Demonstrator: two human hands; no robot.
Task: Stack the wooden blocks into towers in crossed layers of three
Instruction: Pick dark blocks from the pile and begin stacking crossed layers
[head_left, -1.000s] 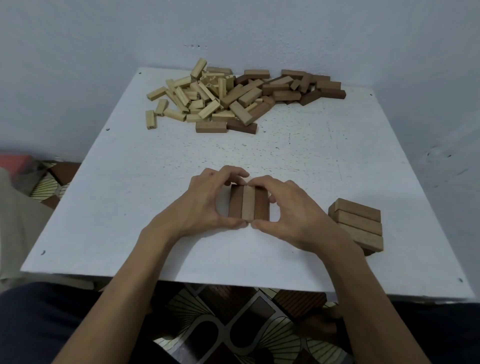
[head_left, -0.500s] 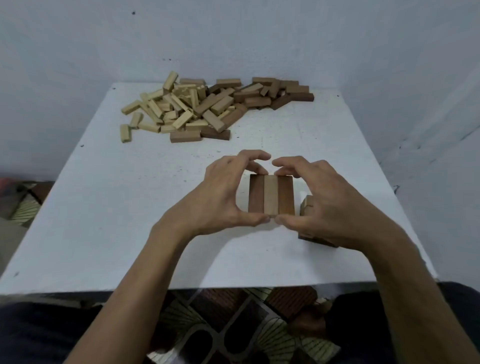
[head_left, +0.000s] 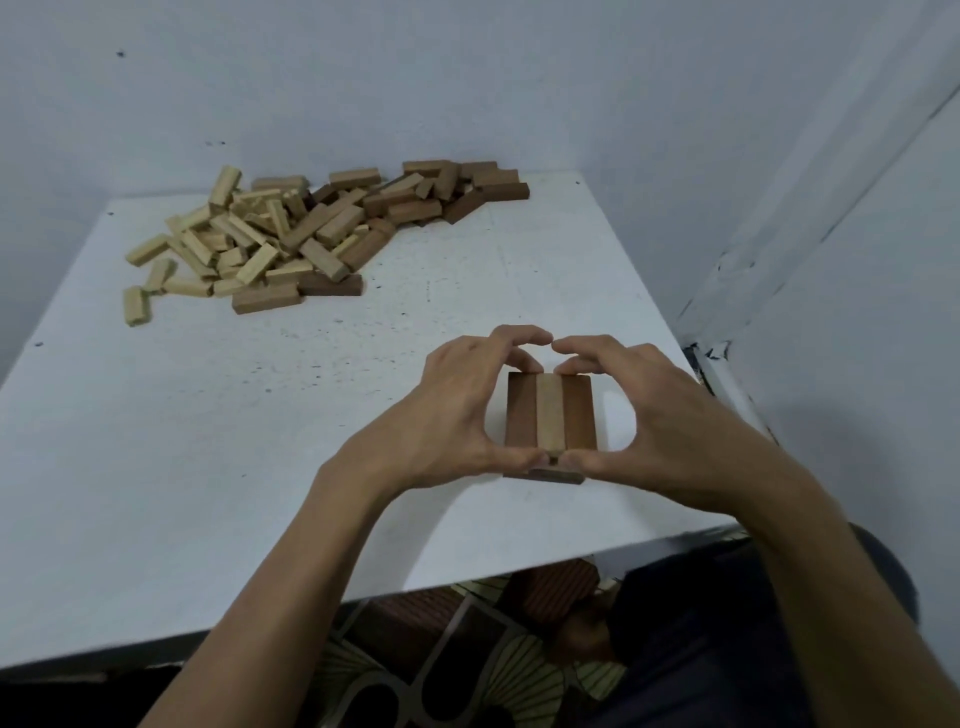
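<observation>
Head view: a person's left hand (head_left: 457, 410) and right hand (head_left: 654, 415) frame a three-block layer (head_left: 550, 413) near the right edge of a white bench (head_left: 208, 441). The fingers (head_left: 519, 332) of each hand curl over the far ends of the blocks while the thumbs (head_left: 514, 460) press the near ends, so both hands grip the layer between them. The two hands' fingertips nearly meet over the far side. The layer runs away from the person, with a dark block on either side and a pale one in the middle, all touching. Just under the thumbs shows the edge of a lower block (head_left: 550, 475), lying crosswise. Whether the layer rests on it or hangs just above cannot be told. Well beyond the fingers and to their left, a loose pile of blocks (head_left: 311, 234) lies at the bench's far edge against a pale wall (head_left: 467, 78). Below the wrists, a patterned floor (head_left: 457, 660) shows past the near edge.
</observation>
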